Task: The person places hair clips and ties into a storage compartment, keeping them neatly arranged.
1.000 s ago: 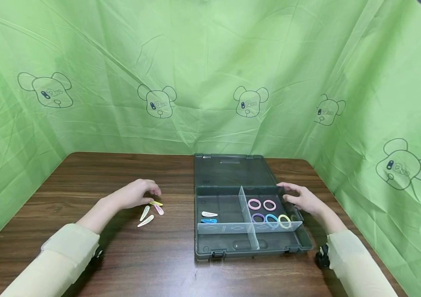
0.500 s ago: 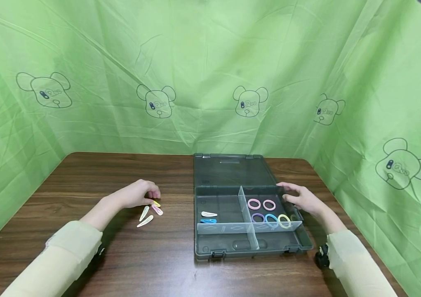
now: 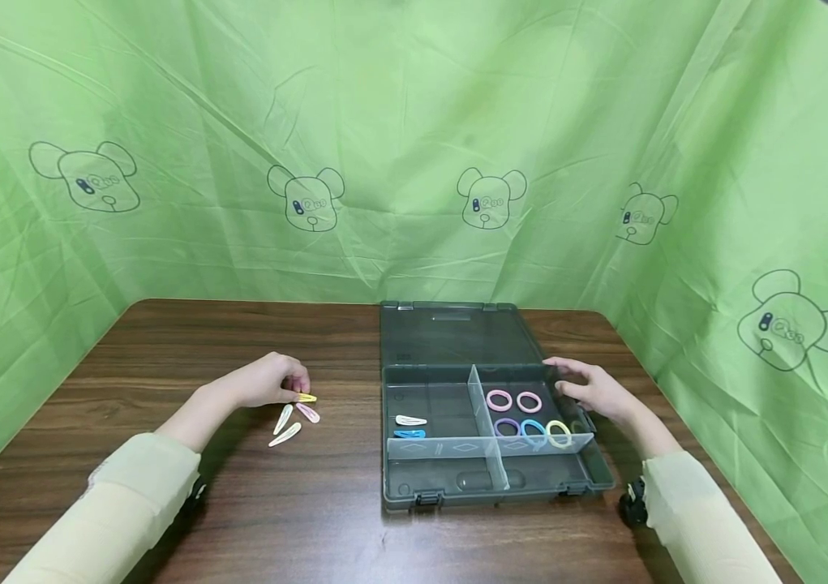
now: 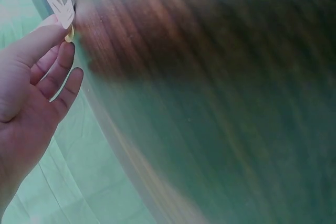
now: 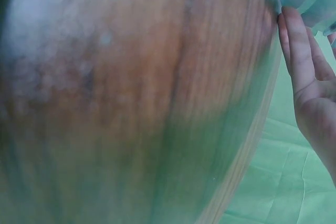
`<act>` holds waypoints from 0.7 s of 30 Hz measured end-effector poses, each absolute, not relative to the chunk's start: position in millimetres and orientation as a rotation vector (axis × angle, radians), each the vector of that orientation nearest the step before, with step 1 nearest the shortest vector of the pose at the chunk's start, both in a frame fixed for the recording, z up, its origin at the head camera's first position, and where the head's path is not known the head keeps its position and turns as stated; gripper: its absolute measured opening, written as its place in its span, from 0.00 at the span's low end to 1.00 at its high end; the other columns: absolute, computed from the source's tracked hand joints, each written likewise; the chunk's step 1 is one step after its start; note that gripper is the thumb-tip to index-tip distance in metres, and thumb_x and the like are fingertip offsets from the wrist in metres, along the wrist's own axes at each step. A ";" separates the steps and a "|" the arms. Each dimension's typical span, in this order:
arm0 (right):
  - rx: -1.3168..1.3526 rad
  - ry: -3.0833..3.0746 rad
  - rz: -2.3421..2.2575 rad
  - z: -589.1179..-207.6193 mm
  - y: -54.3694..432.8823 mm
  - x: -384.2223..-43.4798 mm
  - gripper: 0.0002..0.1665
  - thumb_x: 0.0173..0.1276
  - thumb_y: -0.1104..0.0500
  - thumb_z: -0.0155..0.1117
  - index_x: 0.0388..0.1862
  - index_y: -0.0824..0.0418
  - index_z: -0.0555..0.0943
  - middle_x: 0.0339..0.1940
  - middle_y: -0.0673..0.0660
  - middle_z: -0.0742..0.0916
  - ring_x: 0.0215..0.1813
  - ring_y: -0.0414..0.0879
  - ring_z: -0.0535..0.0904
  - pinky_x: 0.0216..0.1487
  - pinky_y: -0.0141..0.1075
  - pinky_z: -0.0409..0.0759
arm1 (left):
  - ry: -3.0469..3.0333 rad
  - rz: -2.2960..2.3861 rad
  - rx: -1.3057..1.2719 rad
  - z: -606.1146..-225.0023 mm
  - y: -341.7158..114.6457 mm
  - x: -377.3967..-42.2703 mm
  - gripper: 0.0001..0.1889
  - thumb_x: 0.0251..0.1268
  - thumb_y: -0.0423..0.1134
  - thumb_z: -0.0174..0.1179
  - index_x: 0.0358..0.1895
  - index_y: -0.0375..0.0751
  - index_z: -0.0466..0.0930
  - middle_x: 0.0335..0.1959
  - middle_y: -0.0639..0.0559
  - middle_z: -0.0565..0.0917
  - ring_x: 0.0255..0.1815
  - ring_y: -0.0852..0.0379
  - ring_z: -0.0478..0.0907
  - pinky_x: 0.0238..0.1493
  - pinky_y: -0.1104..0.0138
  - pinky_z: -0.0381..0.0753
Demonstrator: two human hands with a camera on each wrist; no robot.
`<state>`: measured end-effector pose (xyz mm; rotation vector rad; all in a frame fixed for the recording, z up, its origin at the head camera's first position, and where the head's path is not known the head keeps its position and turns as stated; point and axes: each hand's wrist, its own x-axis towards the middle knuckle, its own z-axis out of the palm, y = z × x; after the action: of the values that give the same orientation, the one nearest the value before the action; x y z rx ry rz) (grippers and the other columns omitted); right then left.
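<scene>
My left hand [image 3: 268, 381] pinches a yellow hair clip [image 3: 307, 398] between thumb and fingertips, low over the table at left. The left wrist view also shows the yellow clip [image 4: 70, 34] at the fingertips. Just below lie a pink hair clip [image 3: 307, 413] and two whitish ones [image 3: 285, 435]. At right, my right hand [image 3: 592, 393] rests on the right side wall of a grey see-through divider box [image 3: 387, 454], its fingers [image 5: 298, 40] fairly straight against it. Inside the box, the back left compartment holds a white hair clip [image 3: 410, 421] and a blue one [image 3: 409, 434].
Several coloured hair ties, among them a purple one [image 3: 497, 423], lie in the box's back right compartment. Its lid [image 3: 457, 337] is folded back onto the brown wooden table [image 3: 253, 519]. A green curtain [image 3: 399, 122] hangs behind and along the sides.
My left hand has drawn slightly to the left, and the yellow hair clip has turned and shifted with it. The right hand has stayed at the box.
</scene>
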<state>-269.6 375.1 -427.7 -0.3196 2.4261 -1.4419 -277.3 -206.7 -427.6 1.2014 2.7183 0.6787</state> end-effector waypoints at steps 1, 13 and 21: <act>-0.322 2.426 -1.443 -427.5 375.0 -269.5 0.29 0.70 0.61 0.56 0.68 0.61 0.65 0.57 0.72 0.72 0.44 0.52 0.82 0.38 0.43 0.83 | 2.719 0.686 1.200 -427.8 -206.9 -277.3 0.07 0.50 0.29 0.66 0.25 0.46 0.79 0.22 0.63 0.76 0.25 0.69 0.71 0.28 0.72 0.74; -0.334 2.431 -1.432 -426.9 374.6 -268.1 0.29 0.69 0.61 0.56 0.68 0.59 0.65 0.57 0.72 0.71 0.41 0.49 0.82 0.35 0.42 0.82 | 2.692 0.730 1.140 -428.3 -208.6 -274.4 0.09 0.51 0.27 0.62 0.24 0.46 0.78 0.19 0.64 0.74 0.22 0.68 0.70 0.25 0.73 0.71; -0.311 2.441 -1.428 -427.0 375.4 -268.7 0.28 0.69 0.62 0.56 0.68 0.59 0.65 0.55 0.70 0.73 0.41 0.48 0.82 0.36 0.42 0.82 | 2.737 0.748 1.160 -425.7 -207.3 -271.9 0.08 0.50 0.26 0.62 0.24 0.44 0.77 0.18 0.64 0.73 0.21 0.68 0.68 0.23 0.73 0.70</act>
<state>-268.7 375.4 -427.0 -0.3111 2.4414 -1.4277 -271.9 -207.3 -425.7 1.1601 2.7373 0.7483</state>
